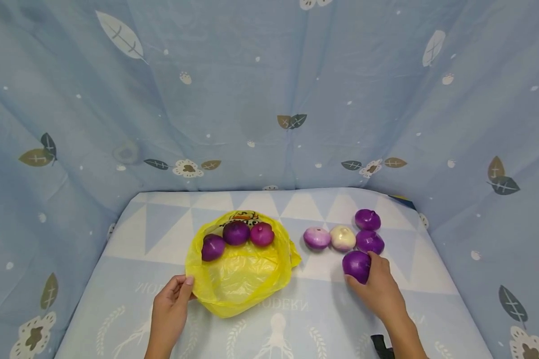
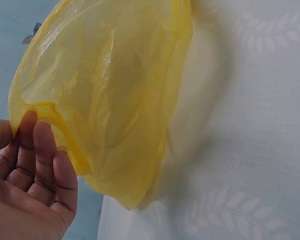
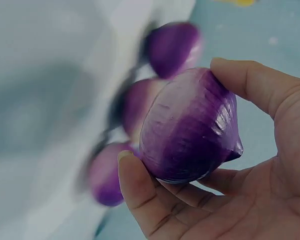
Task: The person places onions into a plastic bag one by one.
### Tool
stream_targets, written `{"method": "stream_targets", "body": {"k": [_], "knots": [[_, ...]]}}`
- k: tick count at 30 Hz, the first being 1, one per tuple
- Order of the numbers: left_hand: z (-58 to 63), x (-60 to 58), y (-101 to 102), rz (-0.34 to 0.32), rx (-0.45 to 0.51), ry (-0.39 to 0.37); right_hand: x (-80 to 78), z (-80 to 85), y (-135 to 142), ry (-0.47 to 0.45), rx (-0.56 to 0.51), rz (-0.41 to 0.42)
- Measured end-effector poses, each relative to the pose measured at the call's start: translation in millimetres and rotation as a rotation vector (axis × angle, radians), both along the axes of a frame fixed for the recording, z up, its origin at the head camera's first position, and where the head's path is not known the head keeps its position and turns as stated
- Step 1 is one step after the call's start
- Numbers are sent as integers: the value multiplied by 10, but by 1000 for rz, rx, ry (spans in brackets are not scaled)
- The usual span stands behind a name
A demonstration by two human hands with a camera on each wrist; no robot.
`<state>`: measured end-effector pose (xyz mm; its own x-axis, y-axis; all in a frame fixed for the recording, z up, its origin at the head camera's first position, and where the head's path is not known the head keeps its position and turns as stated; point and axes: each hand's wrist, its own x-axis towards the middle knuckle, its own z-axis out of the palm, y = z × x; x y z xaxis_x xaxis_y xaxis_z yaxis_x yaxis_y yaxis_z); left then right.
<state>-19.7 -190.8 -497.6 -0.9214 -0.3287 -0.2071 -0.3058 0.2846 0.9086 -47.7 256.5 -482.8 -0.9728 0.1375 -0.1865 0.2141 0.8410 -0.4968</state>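
My left hand (image 1: 172, 304) pinches the left rim of a yellow plastic bag (image 1: 233, 304) between thumb and fingers; the left wrist view shows the thin film (image 2: 124, 100) hanging from my fingertips. The bag's mouth is wide, and inside lie a purple onion (image 1: 213, 248), another dark purple onion (image 1: 236, 233) and a pinker onion (image 1: 262, 234). On the right, my right hand (image 1: 382, 289) grips a purple onion (image 3: 190, 125) round its sides, thumb on one side and fingers on the other, its pointed tip toward the palm.
Beyond the held onion sit a pale purple onion (image 1: 316, 238), a whitish onion (image 1: 343, 238) and two purple onions, one nearer (image 1: 370, 242) and one farther (image 1: 367, 219). A black strap (image 1: 382, 346) lies by my right wrist. Blue patterned cloth (image 1: 251, 99) walls the table.
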Motion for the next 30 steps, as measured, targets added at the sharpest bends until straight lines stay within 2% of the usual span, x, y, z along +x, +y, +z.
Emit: {"method": "stream_targets", "body": {"k": [8, 15, 22, 26, 30], "knots": [[-8, 12, -29, -5, 28, -4, -123, 274, -385, 121, -29, 125], [-7, 15, -15, -7, 21, -5, -307, 464, -756, 181, -54, 235], [10, 1, -11, -21, -3, 13, -463, 657, -1102, 221, -59, 419], [24, -12, -7, -40, 5, 24, -539, 686, -1302, 219, -63, 522], [34, -10, 1, -36, -8, 14, -618, 613, -1522, 210, -61, 606]]}}
